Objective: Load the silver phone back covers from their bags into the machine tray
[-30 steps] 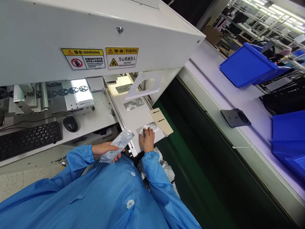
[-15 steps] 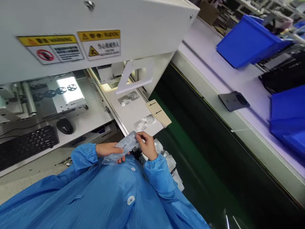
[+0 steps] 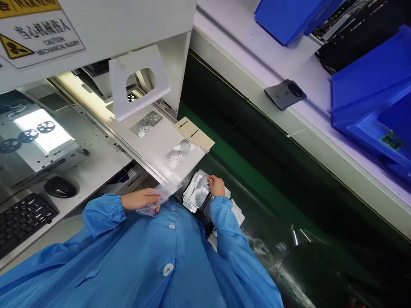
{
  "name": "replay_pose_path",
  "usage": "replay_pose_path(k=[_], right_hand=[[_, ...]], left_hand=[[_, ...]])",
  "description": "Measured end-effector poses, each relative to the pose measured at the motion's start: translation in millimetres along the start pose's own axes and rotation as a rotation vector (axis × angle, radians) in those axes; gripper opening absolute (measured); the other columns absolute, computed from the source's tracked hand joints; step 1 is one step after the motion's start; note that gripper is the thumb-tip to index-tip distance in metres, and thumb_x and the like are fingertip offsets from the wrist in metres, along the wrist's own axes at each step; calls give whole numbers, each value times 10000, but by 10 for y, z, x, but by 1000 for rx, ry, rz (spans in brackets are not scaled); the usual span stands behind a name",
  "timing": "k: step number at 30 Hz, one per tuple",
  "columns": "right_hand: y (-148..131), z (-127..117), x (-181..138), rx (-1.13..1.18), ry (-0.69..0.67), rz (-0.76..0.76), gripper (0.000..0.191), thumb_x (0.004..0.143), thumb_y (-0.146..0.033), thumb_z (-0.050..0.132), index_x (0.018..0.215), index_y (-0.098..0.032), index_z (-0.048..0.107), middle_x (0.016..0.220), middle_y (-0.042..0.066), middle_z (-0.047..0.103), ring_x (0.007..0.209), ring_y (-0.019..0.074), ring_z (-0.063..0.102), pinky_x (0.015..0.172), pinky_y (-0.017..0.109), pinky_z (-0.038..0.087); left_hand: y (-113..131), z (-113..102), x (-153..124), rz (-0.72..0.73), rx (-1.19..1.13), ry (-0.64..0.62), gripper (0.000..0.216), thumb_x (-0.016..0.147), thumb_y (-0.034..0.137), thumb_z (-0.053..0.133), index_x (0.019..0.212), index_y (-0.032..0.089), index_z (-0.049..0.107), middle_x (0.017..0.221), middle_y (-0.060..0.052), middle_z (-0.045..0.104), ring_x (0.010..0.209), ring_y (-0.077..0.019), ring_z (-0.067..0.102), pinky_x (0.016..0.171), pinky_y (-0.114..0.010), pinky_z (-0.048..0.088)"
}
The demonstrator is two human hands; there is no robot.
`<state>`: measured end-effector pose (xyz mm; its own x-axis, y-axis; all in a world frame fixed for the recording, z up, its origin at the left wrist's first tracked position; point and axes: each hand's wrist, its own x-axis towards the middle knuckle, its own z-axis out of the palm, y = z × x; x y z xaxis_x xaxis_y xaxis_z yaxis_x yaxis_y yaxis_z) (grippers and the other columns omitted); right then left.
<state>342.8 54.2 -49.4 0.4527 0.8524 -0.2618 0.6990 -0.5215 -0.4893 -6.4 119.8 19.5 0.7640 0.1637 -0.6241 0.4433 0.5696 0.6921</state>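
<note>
My left hand point(image 3: 146, 201) is closed around a crumpled clear plastic bag point(image 3: 167, 190), which lies across the front of my blue coat. To its right my right hand point(image 3: 216, 186) pinches the upper edge of a silver phone-shaped panel point(image 3: 197, 190), on top of a loose stack beside my lap. The panel has small round holes near its top end. More silver panels point(image 3: 237, 211) show below and right of my right wrist, partly hidden by my sleeve. Two similar panels point(image 3: 147, 124) lie on the white machine tray point(image 3: 154, 147) ahead of my hands.
A cream card point(image 3: 194, 134) juts from the tray's right edge. Above stands the machine with a white cut-out flap point(image 3: 141, 83). A mouse point(image 3: 60, 187) and keyboard point(image 3: 27, 222) lie left. Across the dark green belt, a grey phone-shaped panel point(image 3: 285, 94) and blue bins point(image 3: 369, 94) sit.
My right hand has left the plastic bag and moved right and down to the stack of silver panels. My left hand keeps the bag, now crumpled. The view has shifted right.
</note>
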Motion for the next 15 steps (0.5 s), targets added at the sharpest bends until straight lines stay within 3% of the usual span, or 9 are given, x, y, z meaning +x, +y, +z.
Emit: replay_pose_path(k=[2,4,6,8,11,13,15], right_hand=[[-70,54,-78,45,97,-10,330,856,-321,562,1107,-151,690,1143,138,675,1104,275,557,965,424,407],[-118,24,-286,224,111,-66,453,886,-373,524,1277,-155,597,1268,147,611,1131,258,553,943,401,438],[-100,-40,-631,497,-13,-135,540,900,-417,499,1389,-189,486,1306,127,585,1059,213,603,858,338,491],[-8,-64,-1081,705,-160,-137,556,874,-449,549,1377,-220,490,1234,94,624,945,180,641,768,290,516],[257,49,-1833,823,-137,85,376,824,-478,612,1059,-190,660,834,30,675,636,138,599,581,245,487],[508,197,-2300,899,9,307,357,813,-533,591,878,-187,647,607,-21,573,465,115,486,457,234,416],[798,348,-2682,967,162,485,419,770,-617,580,818,-202,601,539,-47,497,412,111,424,403,236,372]], left_hand=[[20,119,196,14,25,3,418,794,519,625,968,141,578,770,-39,662,654,-146,590,634,-265,466],[44,306,452,12,85,-8,376,814,488,601,966,147,559,761,-40,665,654,-153,598,633,-268,468],[53,558,733,-9,170,-61,364,845,432,558,1081,157,525,715,-21,659,647,-164,608,635,-275,474],[35,862,1004,-61,316,-202,375,879,355,501,1201,164,477,698,-15,664,652,-175,630,637,-281,487],[-43,1368,1353,-182,652,-457,392,895,252,445,1274,154,460,761,-42,706,696,-191,674,625,-276,504],[-108,1712,1547,-210,859,-487,426,893,249,460,1304,139,459,814,-59,722,730,-203,689,629,-277,506],[-154,2040,1721,-179,999,-432,450,886,293,510,1307,137,483,862,-72,727,790,-219,695,676,-286,508]])
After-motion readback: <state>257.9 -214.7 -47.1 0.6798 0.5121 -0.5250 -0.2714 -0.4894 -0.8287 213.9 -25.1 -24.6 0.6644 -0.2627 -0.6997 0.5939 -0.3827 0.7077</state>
